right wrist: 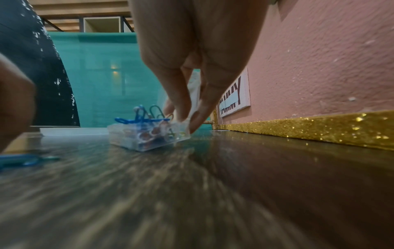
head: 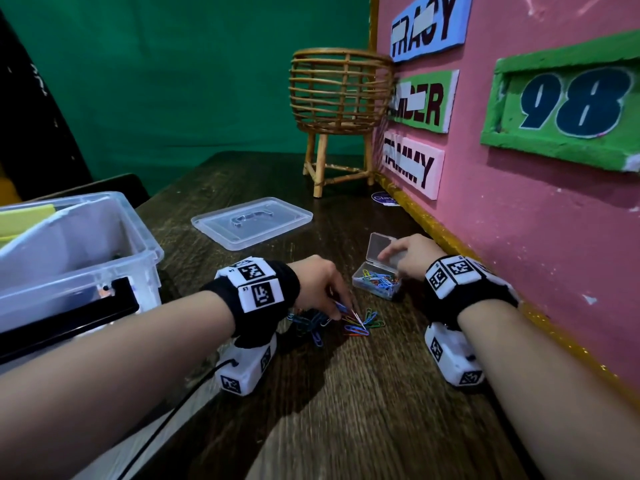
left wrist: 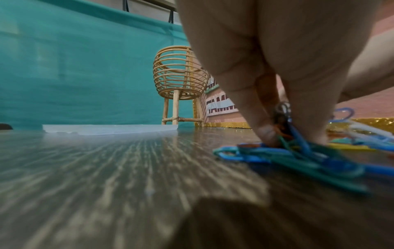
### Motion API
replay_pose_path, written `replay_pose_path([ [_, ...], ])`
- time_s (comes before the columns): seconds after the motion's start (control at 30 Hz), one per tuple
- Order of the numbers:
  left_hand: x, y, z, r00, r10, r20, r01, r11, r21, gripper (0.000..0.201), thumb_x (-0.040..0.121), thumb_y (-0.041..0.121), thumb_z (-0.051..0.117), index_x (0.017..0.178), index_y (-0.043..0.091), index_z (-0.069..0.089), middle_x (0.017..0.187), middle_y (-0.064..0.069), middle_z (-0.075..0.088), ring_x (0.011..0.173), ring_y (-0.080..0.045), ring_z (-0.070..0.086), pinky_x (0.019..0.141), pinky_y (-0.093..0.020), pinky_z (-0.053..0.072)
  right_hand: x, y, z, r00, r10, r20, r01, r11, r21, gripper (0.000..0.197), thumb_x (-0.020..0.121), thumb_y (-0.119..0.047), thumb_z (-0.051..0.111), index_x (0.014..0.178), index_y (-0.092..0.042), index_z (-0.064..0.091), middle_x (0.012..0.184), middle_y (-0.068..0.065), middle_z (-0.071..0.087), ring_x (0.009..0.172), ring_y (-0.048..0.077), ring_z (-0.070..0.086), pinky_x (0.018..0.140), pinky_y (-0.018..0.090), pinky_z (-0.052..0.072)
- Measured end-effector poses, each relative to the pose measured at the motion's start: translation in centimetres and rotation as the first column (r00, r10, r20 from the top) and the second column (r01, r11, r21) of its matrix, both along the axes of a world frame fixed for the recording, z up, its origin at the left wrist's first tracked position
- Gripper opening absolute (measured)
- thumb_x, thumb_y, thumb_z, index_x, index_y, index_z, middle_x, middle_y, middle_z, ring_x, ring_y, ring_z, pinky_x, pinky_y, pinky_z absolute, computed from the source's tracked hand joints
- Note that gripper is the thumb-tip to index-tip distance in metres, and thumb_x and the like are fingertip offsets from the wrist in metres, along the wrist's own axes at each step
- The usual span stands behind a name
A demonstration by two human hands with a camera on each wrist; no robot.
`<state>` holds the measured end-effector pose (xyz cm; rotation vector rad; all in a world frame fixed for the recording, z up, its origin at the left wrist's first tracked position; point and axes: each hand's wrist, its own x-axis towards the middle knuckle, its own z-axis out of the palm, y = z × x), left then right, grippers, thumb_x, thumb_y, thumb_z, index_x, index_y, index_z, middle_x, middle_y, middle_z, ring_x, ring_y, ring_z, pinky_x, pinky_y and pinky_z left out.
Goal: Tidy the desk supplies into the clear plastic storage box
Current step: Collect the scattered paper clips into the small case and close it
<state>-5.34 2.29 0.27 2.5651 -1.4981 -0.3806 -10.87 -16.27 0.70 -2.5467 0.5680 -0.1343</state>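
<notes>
Loose coloured paper clips (head: 358,323) lie in a pile on the dark wooden desk (head: 346,393). My left hand (head: 341,312) reaches down into the pile and pinches a few clips between thumb and fingertips; the left wrist view shows that left hand (left wrist: 292,134) with clips (left wrist: 298,156) bunched under it. A small clear clip case (head: 377,284), lid up and part filled with clips, stands just right of the pile. My right hand (head: 394,266) holds its far end, fingertips on the rim. In the right wrist view the right hand (right wrist: 189,121) grips the case (right wrist: 149,136). The clear storage box (head: 104,244) stands at the left.
The storage box holds a yellow pad and a black item. Its flat clear lid (head: 252,221) lies behind the hands. A rattan basket stand (head: 341,91) sits at the back. A pink board (head: 519,220) with a gold glitter edge runs along the right side.
</notes>
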Motion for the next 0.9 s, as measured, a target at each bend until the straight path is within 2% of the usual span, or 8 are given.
replay_pose_path([
  [0.1,0.1,0.1,0.1,0.999,0.027,0.034,-0.026,0.998,-0.049,0.027,0.081,0.019,0.07,0.108,0.024,0.072,0.11,0.003,0.07,0.094,-0.006,0.06,0.081,-0.013,0.041,-0.1,0.1,0.1,0.998,0.059,-0.001,-0.059,0.998,-0.017,0.039,0.08,0.006,0.059,0.108,-0.019,0.071,0.132,0.004,0.057,0.119,0.02,0.051,0.09,0.019,0.035],
  [0.23,0.1,-0.4,0.5,0.993,0.111,0.042,-0.092,0.942,-0.323,0.024,0.083,0.016,0.069,0.106,0.02,0.072,0.102,0.001,0.07,0.087,-0.005,0.056,0.084,-0.017,0.045,-0.2,0.2,0.2,0.99,0.137,-0.036,-0.137,0.991,-0.007,0.043,0.079,0.008,0.059,0.109,-0.021,0.07,0.13,0.002,0.057,0.1,0.013,0.052,0.081,0.017,0.035],
  [0.3,0.2,-1.2,0.6,0.989,0.13,0.069,-0.091,0.907,-0.412,0.023,0.083,0.016,0.069,0.106,0.018,0.072,0.104,-0.001,0.068,0.091,-0.008,0.056,0.082,-0.015,0.04,-0.2,0.3,0.3,0.984,0.172,-0.055,-0.172,0.985,-0.005,0.043,0.079,0.006,0.061,0.11,-0.022,0.07,0.121,0.0,0.059,0.086,0.008,0.049,0.075,0.018,0.037],
  [0.4,0.4,-2.9,0.7,0.987,0.126,0.101,-0.065,0.884,-0.464,0.022,0.084,0.015,0.068,0.105,0.019,0.072,0.105,0.0,0.068,0.101,-0.014,0.06,0.082,-0.013,0.036,-0.3,0.3,0.3,0.983,0.174,-0.063,-0.175,0.984,-0.013,0.038,0.082,-0.004,0.063,0.116,-0.021,0.066,0.1,-0.002,0.057,0.087,0.01,0.05,0.075,0.018,0.035],
  [0.5,0.7,-4.2,0.5,0.993,0.105,0.052,-0.073,0.9,-0.429,0.023,0.084,0.014,0.066,0.107,0.02,0.07,0.112,0.0,0.067,0.105,-0.013,0.06,0.088,-0.017,0.04,-0.1,0.2,0.2,0.983,0.173,-0.064,-0.175,0.984,-0.022,0.04,0.078,-0.003,0.067,0.113,-0.021,0.067,0.093,-0.001,0.058,0.083,0.013,0.053,0.071,0.02,0.037],
  [0.67,0.8,-4.4,0.3,0.992,0.115,-0.057,-0.127,0.948,-0.293,0.023,0.087,0.021,0.063,0.109,0.021,0.067,0.115,-0.001,0.066,0.105,-0.014,0.06,0.094,-0.025,0.047,0.4,-0.2,-0.2,0.981,0.176,-0.078,-0.179,0.983,-0.03,0.042,0.077,0.001,0.066,0.111,-0.023,0.067,0.108,0.002,0.063,0.103,0.019,0.057,0.08,0.025,0.039],
  [0.8,1.2,-4.2,0.3,0.965,0.257,0.049,-0.234,0.932,-0.279,0.027,0.088,0.02,0.06,0.114,0.016,0.064,0.117,-0.005,0.065,0.109,-0.019,0.059,0.09,-0.026,0.046,0.3,-0.2,-0.1,0.983,0.178,-0.039,-0.177,0.984,0.007,0.043,0.078,0.005,0.063,0.111,-0.021,0.069,0.122,0.001,0.06,0.098,0.013,0.052,0.078,0.02,0.038],
  [0.9,1.3,-4.1,0.3,0.962,0.273,0.022,-0.265,0.948,-0.175,0.029,0.088,0.03,0.062,0.113,0.016,0.065,0.115,-0.003,0.065,0.103,-0.016,0.059,0.082,-0.025,0.045,0.2,-0.2,-0.1,0.984,0.175,-0.035,-0.175,0.984,0.022,0.041,0.079,0.005,0.062,0.11,-0.021,0.069,0.127,0.001,0.057,0.101,0.015,0.054,0.078,0.017,0.039],
])
